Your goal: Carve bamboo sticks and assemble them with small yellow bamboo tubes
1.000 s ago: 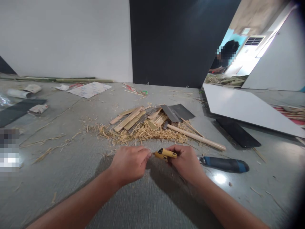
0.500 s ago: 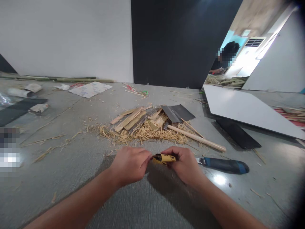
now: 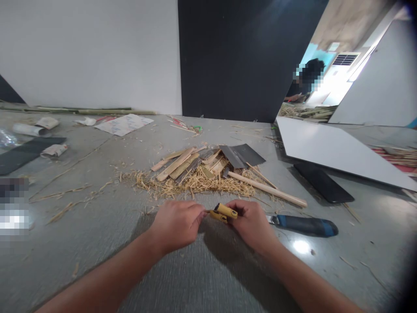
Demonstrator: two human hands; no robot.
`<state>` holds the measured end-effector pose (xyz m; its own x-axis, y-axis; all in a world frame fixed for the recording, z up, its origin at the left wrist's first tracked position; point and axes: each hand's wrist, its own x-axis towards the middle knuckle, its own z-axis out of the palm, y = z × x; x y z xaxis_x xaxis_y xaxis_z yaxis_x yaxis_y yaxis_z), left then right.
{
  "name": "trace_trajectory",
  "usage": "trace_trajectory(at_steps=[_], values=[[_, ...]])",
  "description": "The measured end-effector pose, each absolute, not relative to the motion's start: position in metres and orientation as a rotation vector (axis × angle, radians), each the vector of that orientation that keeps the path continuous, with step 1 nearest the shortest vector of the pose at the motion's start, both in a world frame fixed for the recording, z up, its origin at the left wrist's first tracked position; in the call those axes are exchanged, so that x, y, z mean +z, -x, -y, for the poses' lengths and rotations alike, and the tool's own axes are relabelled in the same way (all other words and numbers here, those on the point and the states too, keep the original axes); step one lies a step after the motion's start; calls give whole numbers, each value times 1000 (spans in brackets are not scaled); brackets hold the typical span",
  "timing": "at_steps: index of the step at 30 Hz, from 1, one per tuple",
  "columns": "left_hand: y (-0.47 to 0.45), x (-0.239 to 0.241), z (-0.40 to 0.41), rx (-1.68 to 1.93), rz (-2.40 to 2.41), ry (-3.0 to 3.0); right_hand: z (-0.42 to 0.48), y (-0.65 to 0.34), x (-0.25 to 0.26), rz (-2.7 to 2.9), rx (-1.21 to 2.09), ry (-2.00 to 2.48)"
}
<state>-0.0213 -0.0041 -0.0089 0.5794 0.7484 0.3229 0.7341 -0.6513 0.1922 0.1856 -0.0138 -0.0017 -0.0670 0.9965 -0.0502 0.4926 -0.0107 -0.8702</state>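
My right hand (image 3: pixel 252 221) is closed on two short yellow bamboo tube pieces (image 3: pixel 226 211), which sit side by side with carved openings at their right ends. The fingers of my left hand (image 3: pixel 177 224) are pinched on a thin brown stick (image 3: pixel 207 211) that reaches toward the tubes. Whether its tip is inside one, I cannot tell. Both hands are just above the grey floor, in front of a heap of straw-like shavings (image 3: pixel 195 184). Beside my right hand lies a utility knife (image 3: pixel 304 226) with a dark blue and black handle.
Wood strips (image 3: pixel 179 167), a dark folded sheet (image 3: pixel 244 155) and a wooden-handled hammer (image 3: pixel 270 190) lie on the heap. To the right are a black phone (image 3: pixel 322 182) and a white board (image 3: pixel 332 148). Another person (image 3: pixel 301 89) works beyond the panels.
The tube pieces have turned in my right hand, so both now show, one above the other. My left hand has shifted very slightly left and still pinches the stick.
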Motion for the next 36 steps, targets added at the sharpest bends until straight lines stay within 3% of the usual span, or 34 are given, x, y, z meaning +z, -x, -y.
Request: trace_trajectory(at_steps=[9,16,21,36], values=[[22,-8,3,504,-1248,-2730,16,-183,-1,1643,1243,1336],[20,-9,3,504,-1287,-2720,16,-184,-3,1559,1048,1582],[19,-7,3,495,-1305,-2719,16,-186,-12,1578,930,1498],[17,-6,5,513,-1293,-2735,20,-182,-11,1595,1047,1342]])
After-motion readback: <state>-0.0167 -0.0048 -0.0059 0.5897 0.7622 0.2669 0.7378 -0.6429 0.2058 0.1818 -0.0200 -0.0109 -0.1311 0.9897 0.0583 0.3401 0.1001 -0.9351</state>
